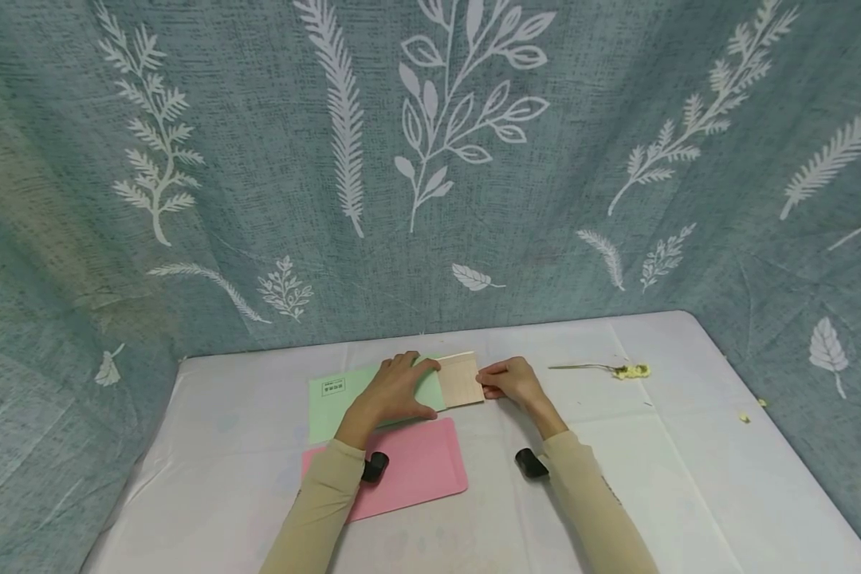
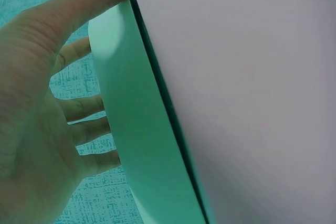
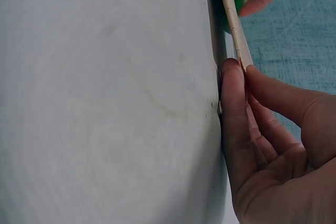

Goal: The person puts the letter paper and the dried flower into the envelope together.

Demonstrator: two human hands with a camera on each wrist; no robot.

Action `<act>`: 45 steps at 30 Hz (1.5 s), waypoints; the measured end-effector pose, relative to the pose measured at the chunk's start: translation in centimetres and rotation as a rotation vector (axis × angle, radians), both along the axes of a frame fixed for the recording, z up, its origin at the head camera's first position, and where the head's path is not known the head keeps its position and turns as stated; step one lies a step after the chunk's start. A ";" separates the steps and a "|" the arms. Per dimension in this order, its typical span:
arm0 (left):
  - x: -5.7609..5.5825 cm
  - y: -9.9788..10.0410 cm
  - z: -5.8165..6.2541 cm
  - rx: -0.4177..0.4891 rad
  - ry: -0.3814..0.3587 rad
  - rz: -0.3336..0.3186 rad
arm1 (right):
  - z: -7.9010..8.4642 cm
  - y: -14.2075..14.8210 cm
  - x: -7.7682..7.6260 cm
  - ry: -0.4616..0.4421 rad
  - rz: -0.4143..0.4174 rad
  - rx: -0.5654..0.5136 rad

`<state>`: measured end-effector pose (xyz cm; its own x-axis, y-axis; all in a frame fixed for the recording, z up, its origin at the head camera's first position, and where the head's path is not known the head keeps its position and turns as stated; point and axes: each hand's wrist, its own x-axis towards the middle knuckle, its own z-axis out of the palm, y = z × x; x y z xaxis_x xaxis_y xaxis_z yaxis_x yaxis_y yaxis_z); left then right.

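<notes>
A pale green envelope [image 1: 380, 391] lies on the table with a small printed box near its left end. My left hand [image 1: 396, 389] spans its right end, holding it with the thumb at the near edge and the fingers at the far edge. Out of the envelope's right end sticks a thin tan wood-grained board [image 1: 461, 380]; the rest of it is hidden inside. My right hand [image 1: 513, 379] pinches the board's outer edge between thumb and fingers, as the right wrist view shows close up. In the left wrist view the green envelope [image 2: 142, 124] bows slightly upward.
A pink envelope [image 1: 416, 470] lies just in front, partly under my left forearm. To the right is a fork-like utensil [image 1: 581, 367] with a yellow crumbly lump [image 1: 631, 371] at its end. Yellow bits [image 1: 744, 417] lie near the table's right edge. A patterned curtain [image 1: 430, 255] hangs behind.
</notes>
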<state>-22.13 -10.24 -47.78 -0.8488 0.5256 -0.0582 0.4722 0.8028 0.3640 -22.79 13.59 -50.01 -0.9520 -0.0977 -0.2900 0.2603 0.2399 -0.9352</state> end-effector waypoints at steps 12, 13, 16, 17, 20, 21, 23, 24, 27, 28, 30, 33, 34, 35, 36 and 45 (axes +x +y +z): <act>-0.1 0.0 -0.2 -0.013 0.002 0.006 | -0.2 -0.8 0.0 0.007 0.003 0.026; -0.1 0.0 -0.3 -0.012 0.003 0.005 | -0.2 -0.8 0.0 0.008 0.002 0.025; -0.1 0.0 -0.3 -0.008 0.001 0.004 | -0.2 -1.0 0.1 0.016 0.003 0.029; 0.0 0.0 -0.3 -0.006 0.000 0.005 | -0.2 -1.0 0.1 0.013 0.003 0.028; 0.0 0.0 -0.4 -0.009 -0.004 0.007 | -0.1 -1.1 0.1 0.006 0.007 0.030; 0.0 0.0 -0.4 -0.011 -0.007 0.007 | -0.1 -1.1 0.1 0.003 0.008 0.030; 0.0 0.0 -0.3 -0.011 -0.006 0.004 | 0.0 -1.2 0.2 0.001 0.015 0.029; 0.0 0.0 -0.3 -0.009 -0.007 0.003 | 0.0 -1.3 0.2 0.005 0.019 0.031; 0.1 0.0 -0.2 -0.009 -0.007 -0.002 | 0.1 -1.4 0.3 0.014 0.024 0.034; 0.1 0.0 -0.2 -0.007 -0.003 -0.004 | 0.1 -1.5 0.3 0.020 0.026 0.038; 0.1 0.0 -0.2 -0.011 -0.001 -0.004 | 0.2 -1.5 0.3 0.022 0.023 0.042; 0.0 0.1 -0.3 -0.005 0.008 -0.008 | 0.3 -1.6 0.3 0.015 0.020 0.045; 0.0 0.1 -0.3 -0.003 0.007 -0.009 | 0.3 -1.7 0.3 0.016 0.019 0.047; 0.0 0.1 -0.3 -0.004 0.003 -0.011 | 0.3 -1.7 0.3 0.015 0.018 0.046; 0.0 0.0 -0.3 0.000 0.004 -0.012 | 0.3 -1.8 0.3 0.014 0.018 0.047; 0.2 -0.1 -0.2 0.015 0.027 -0.024 | 0.3 -2.2 0.3 0.007 0.041 0.056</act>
<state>-21.88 -10.35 -47.98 -0.8372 0.5462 -0.0278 0.5008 0.7860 0.3625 -22.47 11.41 -49.68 -0.9497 -0.1203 -0.2892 0.2425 0.3021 -0.9219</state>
